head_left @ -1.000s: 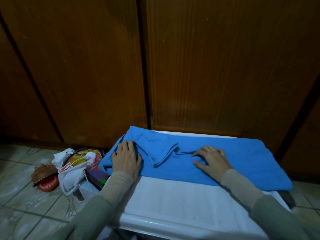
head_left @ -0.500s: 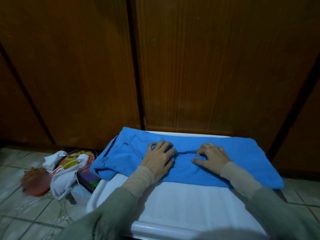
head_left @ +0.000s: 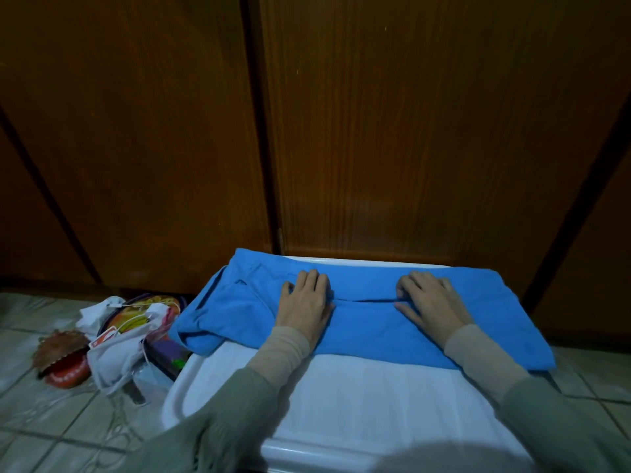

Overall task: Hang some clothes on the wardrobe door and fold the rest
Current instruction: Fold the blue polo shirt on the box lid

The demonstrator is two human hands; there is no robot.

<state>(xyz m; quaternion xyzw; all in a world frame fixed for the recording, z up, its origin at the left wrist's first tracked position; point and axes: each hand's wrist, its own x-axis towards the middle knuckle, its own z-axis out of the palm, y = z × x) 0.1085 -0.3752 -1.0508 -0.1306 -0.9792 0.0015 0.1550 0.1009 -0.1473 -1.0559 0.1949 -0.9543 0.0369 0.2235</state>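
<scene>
Both hands flat, fingers straight, pressing blue garment (head_left: 362, 322) along white lid (head_left: 358, 397) far edge; left hand (head_left: 305, 303), right hand (head_left: 432, 302). Long axis left-right; loose end past left hand.

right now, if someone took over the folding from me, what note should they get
Left hand: flat on the blue garment, fingers straight, holding nothing.
Right hand: resting on the same garment, fingers loosely bent at its fold line.
Garment: lies across the far part of the white surface, below the wardrobe doors; its left end droops off the edge.
Done: folded lengthwise into a strip.
Left: fold it shorter. No hung clothes in view.
</scene>
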